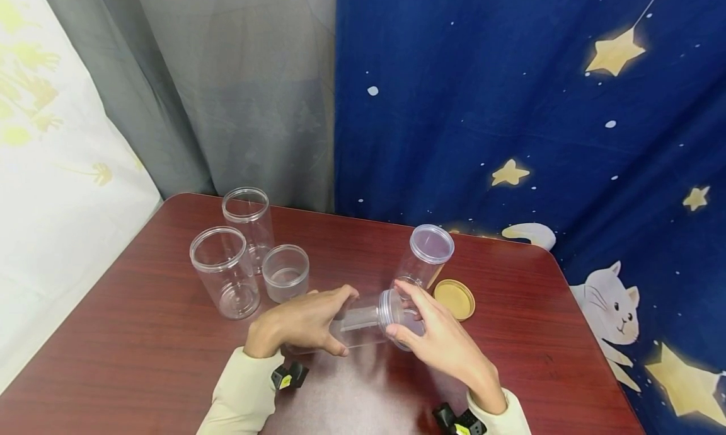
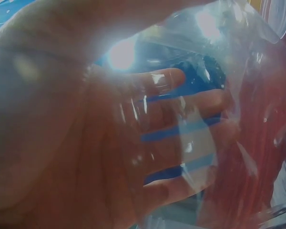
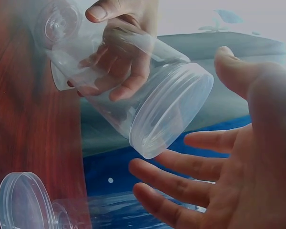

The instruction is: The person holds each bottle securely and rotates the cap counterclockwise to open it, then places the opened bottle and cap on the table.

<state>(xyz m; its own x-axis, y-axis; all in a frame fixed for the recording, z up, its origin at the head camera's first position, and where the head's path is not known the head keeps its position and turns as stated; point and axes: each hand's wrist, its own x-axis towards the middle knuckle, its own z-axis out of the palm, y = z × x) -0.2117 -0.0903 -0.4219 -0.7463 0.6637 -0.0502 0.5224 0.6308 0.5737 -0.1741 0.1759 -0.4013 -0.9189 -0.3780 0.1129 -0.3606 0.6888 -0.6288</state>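
Note:
My left hand (image 1: 306,318) grips a clear plastic jar (image 1: 360,324) around its body. The jar lies on its side above the table, its end with the translucent screw lid (image 3: 174,114) facing right. Around that lid my right hand (image 1: 445,340) stands with spread fingers. In the right wrist view, its thumb is apart from the lid, and whether a fingertip touches it I cannot tell. Through the clear wall, the left wrist view shows the left fingers (image 2: 190,105). Just behind the right hand stands another jar (image 1: 422,261) with a translucent lid, beside a gold lid (image 1: 455,299).
Two tall clear jars, a nearer one (image 1: 227,280) and a farther one (image 1: 252,230), stand at the left with a short clear jar (image 1: 286,274). The reddish-brown table (image 1: 142,334) ends at grey and blue curtains (image 1: 454,107) behind.

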